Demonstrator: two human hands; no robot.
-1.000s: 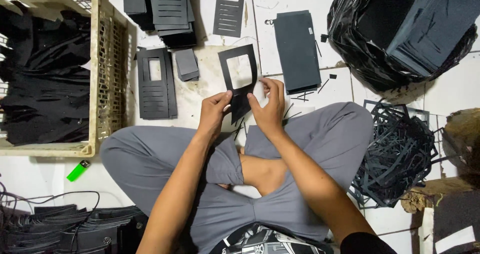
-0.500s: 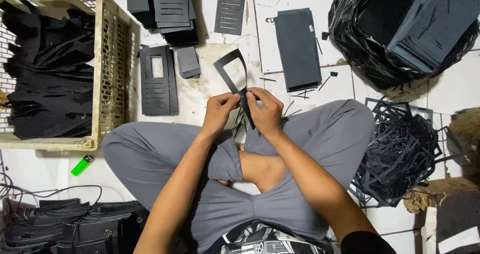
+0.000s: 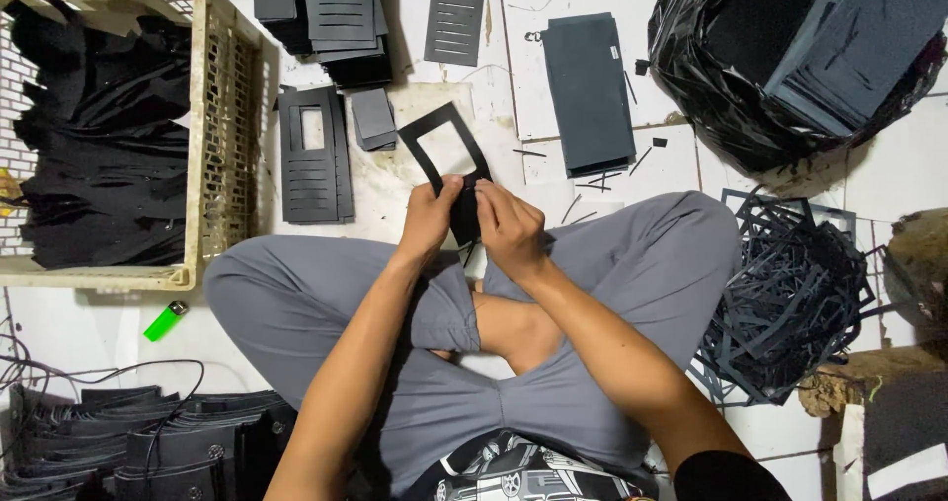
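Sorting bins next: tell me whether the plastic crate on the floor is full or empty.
Mostly full: the crate holds a heap of black cut pieces across nearly its whole floor.

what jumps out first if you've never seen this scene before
In the centre, the left hand and right hand pinch a black die-cut sheet with a rectangular window, held over crossed legs in grey trousers. At left stands a beige plastic crate filled with black cut pieces. At upper right a black plastic bag holds dark sheets, with a tangle of black offcut strips below it.
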